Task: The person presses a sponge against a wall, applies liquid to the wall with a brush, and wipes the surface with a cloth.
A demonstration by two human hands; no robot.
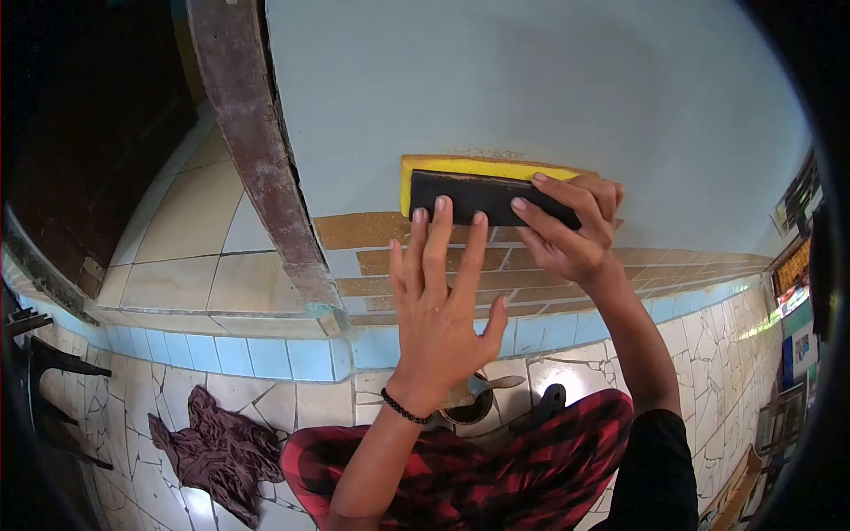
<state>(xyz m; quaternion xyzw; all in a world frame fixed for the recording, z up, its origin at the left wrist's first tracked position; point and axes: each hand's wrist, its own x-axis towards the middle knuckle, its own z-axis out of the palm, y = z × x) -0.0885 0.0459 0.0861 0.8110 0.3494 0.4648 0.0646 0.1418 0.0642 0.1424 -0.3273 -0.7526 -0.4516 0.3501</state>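
Note:
A yellow stencil-like piece lies against the light blue wall, with a black block over it. My right hand grips the right end of the black block, fingers bent round it. Spread fingers of my left hand touch the block's lower edge with their tips; that wrist wears a dark beaded bracelet. Below the block, brown brick shapes with pale lines between them cover the lower wall. Brown specks show just above the yellow edge.
Below the wall runs a row of light blue tiles. On the floor are a crumpled dark cloth and a container with a brush-like tool across it. A wooden door frame stands left; a black chair is far left.

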